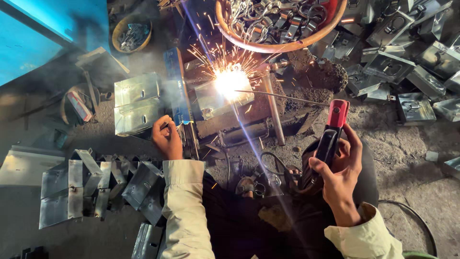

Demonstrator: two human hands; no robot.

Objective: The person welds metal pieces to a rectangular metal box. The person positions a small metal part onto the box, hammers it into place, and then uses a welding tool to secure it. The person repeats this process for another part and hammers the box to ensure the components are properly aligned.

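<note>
My right hand (341,169) grips a black and red welding electrode holder (331,134). A thin welding rod (287,97) runs from it leftward to a bright arc with sparks (230,81) on a folded sheet-metal piece (213,100) lying on a metal block. My left hand (167,139) is closed beside a bundle of thin welding rods (188,136), resting at the left edge of the block; whether it holds any rod is hidden.
Folded galvanised metal pieces lie at left (136,103) and lower left (96,184). More finished metal parts pile at upper right (407,57). A round basin of metal rings (282,24) sits behind the arc. A small bowl (132,32) stands upper left. A cable (417,220) trails lower right.
</note>
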